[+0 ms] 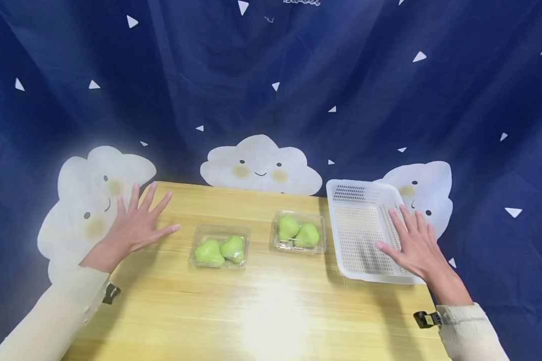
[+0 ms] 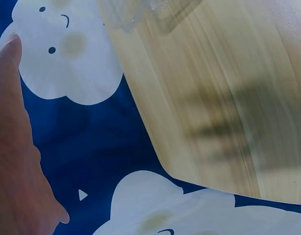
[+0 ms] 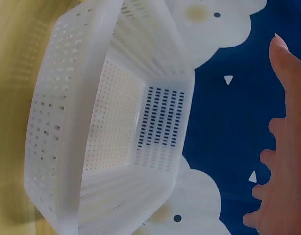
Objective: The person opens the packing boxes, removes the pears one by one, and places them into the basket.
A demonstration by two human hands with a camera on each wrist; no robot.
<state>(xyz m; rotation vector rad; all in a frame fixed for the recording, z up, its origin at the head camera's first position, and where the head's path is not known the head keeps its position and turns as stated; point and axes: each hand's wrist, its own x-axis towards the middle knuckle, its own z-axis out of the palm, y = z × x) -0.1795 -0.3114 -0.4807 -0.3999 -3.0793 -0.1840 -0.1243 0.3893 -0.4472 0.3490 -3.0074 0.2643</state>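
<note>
My left hand [image 1: 133, 224] hovers over the table's left edge with fingers spread, holding nothing. In the head view my right hand [image 1: 417, 248], fingers also spread, is above the right side of a white perforated plastic basket [image 1: 359, 235]; the right wrist view shows a gap between hand and basket. Closest to the left hand is a clear plastic box [image 1: 220, 231] with two green, pear-like fruits [image 1: 210, 253] inside. A second clear box [image 1: 319, 235], also with two green fruits [image 1: 307, 234], stands just left of the basket.
Under everything lies a light wooden table [image 1: 180, 311] with a bright glare spot near its front. A dark blue cloth [image 1: 235, 90] printed with clouds and white triangles hangs behind and beside it. Both wrists carry black straps [image 1: 426, 319].
</note>
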